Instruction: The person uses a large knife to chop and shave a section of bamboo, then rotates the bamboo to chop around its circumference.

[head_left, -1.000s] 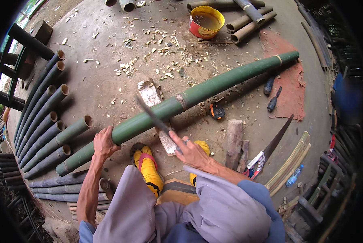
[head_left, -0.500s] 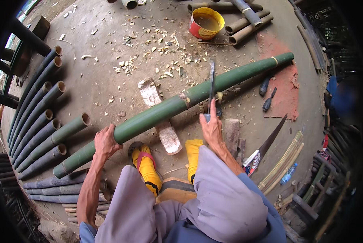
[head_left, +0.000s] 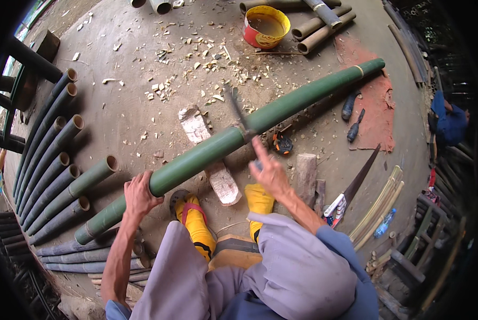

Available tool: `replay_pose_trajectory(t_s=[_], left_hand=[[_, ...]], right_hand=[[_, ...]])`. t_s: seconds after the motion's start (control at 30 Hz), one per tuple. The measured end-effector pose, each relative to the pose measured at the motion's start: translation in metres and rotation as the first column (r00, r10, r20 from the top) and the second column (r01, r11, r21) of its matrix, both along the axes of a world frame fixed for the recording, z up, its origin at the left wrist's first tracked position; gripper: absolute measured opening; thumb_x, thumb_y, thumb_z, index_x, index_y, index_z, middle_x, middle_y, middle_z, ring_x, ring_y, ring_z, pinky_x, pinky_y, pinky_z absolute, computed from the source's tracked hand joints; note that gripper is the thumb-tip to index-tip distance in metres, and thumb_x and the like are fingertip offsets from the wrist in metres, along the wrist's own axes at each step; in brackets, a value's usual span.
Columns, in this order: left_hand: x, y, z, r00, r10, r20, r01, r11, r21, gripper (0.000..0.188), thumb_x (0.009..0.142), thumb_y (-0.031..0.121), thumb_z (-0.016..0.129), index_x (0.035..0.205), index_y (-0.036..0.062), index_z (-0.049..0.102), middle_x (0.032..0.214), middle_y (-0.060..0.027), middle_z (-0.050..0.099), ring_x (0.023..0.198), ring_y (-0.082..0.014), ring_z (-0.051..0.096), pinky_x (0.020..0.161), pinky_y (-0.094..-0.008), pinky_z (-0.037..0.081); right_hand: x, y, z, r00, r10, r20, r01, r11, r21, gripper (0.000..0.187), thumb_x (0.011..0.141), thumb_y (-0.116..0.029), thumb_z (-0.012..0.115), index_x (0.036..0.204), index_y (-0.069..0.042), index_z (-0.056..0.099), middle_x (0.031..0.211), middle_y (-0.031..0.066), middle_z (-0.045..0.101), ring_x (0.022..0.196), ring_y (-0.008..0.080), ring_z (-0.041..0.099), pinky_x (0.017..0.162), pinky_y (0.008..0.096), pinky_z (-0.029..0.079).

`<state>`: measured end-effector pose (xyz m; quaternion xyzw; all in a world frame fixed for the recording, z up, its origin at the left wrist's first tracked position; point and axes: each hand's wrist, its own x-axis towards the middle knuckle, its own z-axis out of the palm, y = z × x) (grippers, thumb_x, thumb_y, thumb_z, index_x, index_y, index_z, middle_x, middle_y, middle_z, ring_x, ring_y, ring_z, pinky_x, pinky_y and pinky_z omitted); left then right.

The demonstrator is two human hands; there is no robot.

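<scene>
A long green bamboo pole (head_left: 201, 154) slants across the scene from lower left to upper right, resting over a pale chopped wooden block (head_left: 223, 184). My left hand (head_left: 141, 195) is wrapped over the pole near its lower-left end. My right hand (head_left: 272, 176) is closed round the handle of a long-bladed knife (head_left: 234, 105), index finger stretched along it. The blade, blurred by motion, crosses the pole at a node near the middle. Most of the handle is hidden by the hand. An orange and black tape measure (head_left: 282, 143) lies just beyond the right hand.
Cut bamboo tubes (head_left: 63, 141) lie in a row at left. A yellow-red bucket (head_left: 266, 26) stands at the back, near more tubes. Wood chips (head_left: 164, 88) litter the ground. At right are a handsaw (head_left: 359, 178), bamboo strips (head_left: 377, 208), a bottle (head_left: 385, 223) and a person (head_left: 449, 120).
The knife has swung from upright to leaning left, its blade now across the pole's node. My right hand has shifted slightly left and nearer. My left hand keeps its hold.
</scene>
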<state>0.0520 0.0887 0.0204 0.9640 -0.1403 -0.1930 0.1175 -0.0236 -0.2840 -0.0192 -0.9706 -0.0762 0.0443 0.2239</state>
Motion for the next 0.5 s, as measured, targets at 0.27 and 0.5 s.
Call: replay_pose_trajectory(t_s=[0.27,0.5], left_hand=[[-0.007,0.008,-0.016,0.998,0.015,0.066,-0.017,0.999,0.029,0.061,0.052,0.013,0.076,0.110,0.0081,0.057,0.098,-0.0128,0.064,0.096,-0.0312,0.062,0.082,-0.0417,0.046],[0.004,0.006,0.000,0.987,0.040,-0.155,-0.046,0.998,-0.036,0.060,0.048,0.018,0.078,0.104,0.0062,0.059,0.094,-0.0143,0.067,0.088,-0.0366,0.065,0.076,-0.0454,0.051]], right_hand=[[0.012,0.001,0.022,0.987,-0.081,-0.137,0.103,0.981,0.164,0.078,0.089,-0.019,0.062,0.153,-0.010,0.018,0.077,0.0217,0.067,0.056,0.0307,0.065,0.051,0.0407,0.057],[-0.013,0.017,0.032,0.954,0.175,-0.244,-0.147,0.981,0.128,0.075,0.090,-0.023,0.062,0.153,-0.022,0.021,0.075,0.0298,0.062,0.060,0.0400,0.066,0.054,0.0482,0.057]])
